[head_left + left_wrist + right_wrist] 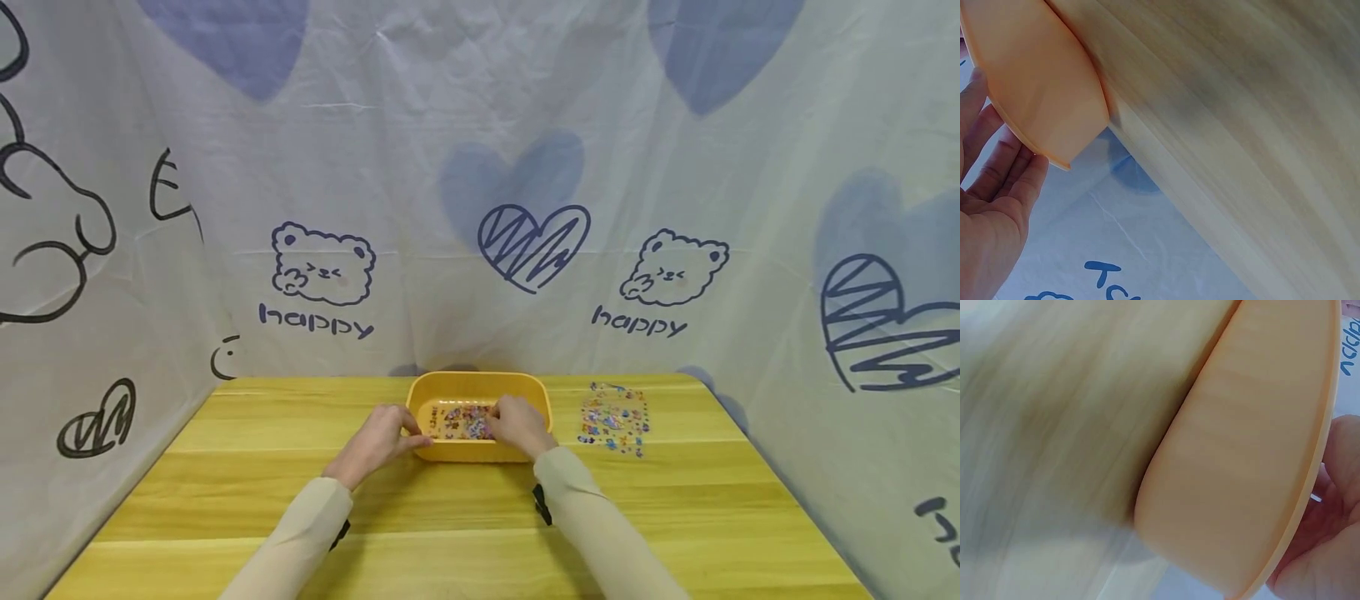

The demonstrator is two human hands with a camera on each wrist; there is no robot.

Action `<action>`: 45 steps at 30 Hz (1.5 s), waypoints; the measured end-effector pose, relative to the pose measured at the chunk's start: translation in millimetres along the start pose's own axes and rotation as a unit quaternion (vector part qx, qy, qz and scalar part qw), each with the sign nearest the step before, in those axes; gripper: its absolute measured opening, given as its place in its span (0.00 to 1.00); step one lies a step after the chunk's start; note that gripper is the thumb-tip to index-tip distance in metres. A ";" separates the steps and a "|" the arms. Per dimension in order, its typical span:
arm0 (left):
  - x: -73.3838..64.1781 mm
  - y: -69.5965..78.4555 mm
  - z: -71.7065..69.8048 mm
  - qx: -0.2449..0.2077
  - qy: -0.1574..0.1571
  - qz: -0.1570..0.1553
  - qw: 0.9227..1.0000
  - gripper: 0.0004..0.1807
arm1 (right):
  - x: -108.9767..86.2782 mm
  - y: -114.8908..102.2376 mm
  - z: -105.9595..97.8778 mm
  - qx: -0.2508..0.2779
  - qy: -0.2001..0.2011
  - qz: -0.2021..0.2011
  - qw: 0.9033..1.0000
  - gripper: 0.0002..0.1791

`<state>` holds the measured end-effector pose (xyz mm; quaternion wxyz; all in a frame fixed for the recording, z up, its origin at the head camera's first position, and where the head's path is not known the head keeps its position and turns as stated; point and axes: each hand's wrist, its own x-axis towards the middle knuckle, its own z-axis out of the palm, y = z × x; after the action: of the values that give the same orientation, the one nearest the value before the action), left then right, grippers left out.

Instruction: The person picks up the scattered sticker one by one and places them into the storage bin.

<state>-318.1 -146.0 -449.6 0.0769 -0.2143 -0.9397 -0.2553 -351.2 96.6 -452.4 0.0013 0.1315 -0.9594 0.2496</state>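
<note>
A yellow plastic basin [457, 452] stands at the table's far edge. Inside it lie many small colourful pieces or prints [468, 421], too small to make out, perhaps on a clear sheet. My left hand [378, 442] holds the basin's left front corner; in the left wrist view its bent fingers [1007, 165] touch the rim. Over the front rim reaches my right hand [519, 423], its fingers down among the colourful pieces. Those fingertips are hidden, and the right wrist view shows mostly the basin's outer wall [1235, 450] with part of the hand [1329, 531] behind the rim.
A clear sheet with small colourful stickers [613, 419] lies flat on the wooden table [450, 533], right of the basin. A white cloth [442, 333] printed with hearts, bears and "happy" hangs behind the table and at both sides.
</note>
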 end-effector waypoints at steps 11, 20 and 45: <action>-0.4 -1.6 -1.4 0.008 0.006 0.007 1.000 0.06 | -11.2 23.5 -14.4 0.010 0.085 -0.034 0.996 0.10; -0.4 1.5 -1.7 0.000 0.000 -0.012 1.000 0.07 | -19.1 45.5 -30.0 0.028 0.158 0.004 0.987 0.07; -0.1 1.4 1.3 -0.014 -0.003 -0.036 0.999 0.06 | -62.1 152.2 -57.4 -0.041 0.115 0.135 0.983 0.16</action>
<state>-317.5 -144.3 -450.0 0.0617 -0.1825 -0.9433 -0.2702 -333.4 267.6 -479.2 0.0830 -0.0292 -0.9712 0.2216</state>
